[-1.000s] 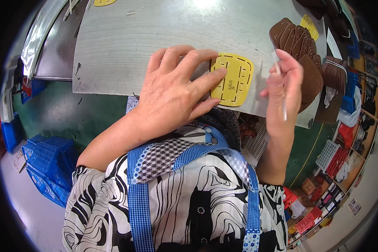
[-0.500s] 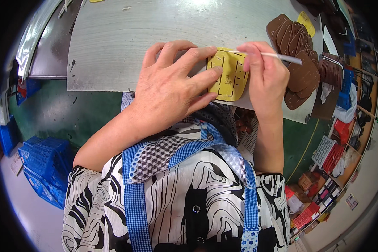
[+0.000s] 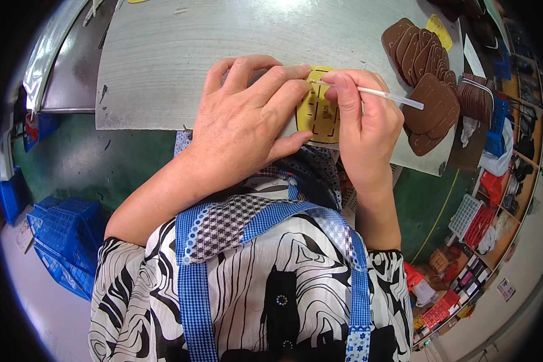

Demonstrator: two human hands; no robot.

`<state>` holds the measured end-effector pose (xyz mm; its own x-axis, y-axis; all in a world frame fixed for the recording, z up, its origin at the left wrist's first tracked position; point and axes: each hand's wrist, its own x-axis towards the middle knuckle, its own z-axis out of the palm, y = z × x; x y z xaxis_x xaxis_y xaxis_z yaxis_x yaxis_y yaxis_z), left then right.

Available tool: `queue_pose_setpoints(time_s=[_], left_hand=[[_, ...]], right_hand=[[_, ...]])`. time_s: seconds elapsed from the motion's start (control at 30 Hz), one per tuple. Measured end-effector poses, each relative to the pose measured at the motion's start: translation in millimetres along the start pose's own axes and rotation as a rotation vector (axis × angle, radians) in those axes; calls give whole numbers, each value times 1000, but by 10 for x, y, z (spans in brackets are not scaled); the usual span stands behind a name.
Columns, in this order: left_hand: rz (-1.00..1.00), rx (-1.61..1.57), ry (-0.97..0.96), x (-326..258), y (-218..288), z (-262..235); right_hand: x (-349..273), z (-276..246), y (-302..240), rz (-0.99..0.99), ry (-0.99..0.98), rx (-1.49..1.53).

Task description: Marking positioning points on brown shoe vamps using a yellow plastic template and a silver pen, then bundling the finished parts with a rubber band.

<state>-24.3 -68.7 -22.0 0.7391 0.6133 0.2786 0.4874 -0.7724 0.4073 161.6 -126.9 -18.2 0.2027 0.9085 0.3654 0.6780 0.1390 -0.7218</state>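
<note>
A yellow slotted template (image 3: 318, 127) lies by the table's near edge. My left hand (image 3: 238, 120) rests on its left side with fingers stretched out and spread, pressing it down. A slim white marking pen (image 3: 387, 95) is pinched between the thumb and fingers of my right hand (image 3: 368, 123). Its tip is over the upper part of the template, near my left fingertips. What lies under the template is hidden. Fanned brown cut pieces (image 3: 407, 51) lie to the right, with more brown pieces (image 3: 433, 111) overlapping closer to my right hand.
The grey tabletop (image 3: 157, 72) ends just in front of me. Another yellow template (image 3: 438, 33) sits beyond the brown pieces, and a bundle of stacked dark strips (image 3: 475, 96) stands at the right. Blue plastic baskets (image 3: 66, 241) are at lower left; shelves with goods line the right.
My right hand and the pen have shifted left and slightly down, the pen crossing the template further left. My left index finger has moved up and left over the template.
</note>
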Motion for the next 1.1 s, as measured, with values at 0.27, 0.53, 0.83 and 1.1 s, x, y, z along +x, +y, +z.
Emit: queue_pose_setpoints(time_s=[0.27,0.53,0.83,1.1], left_hand=[[23,15,15,-12,-15,9],[24,20,21,-10,-21,16],[31,31,21,-12,-7,8],[34,37,27,-17,-29,18]], right_hand=[[-67,60,-6,-56,35,-116],[-170,-70,-101,-81,-80,-127],[-122,-157,-90,74,-95,28],[-264,-161,-203,16,-143,-106]])
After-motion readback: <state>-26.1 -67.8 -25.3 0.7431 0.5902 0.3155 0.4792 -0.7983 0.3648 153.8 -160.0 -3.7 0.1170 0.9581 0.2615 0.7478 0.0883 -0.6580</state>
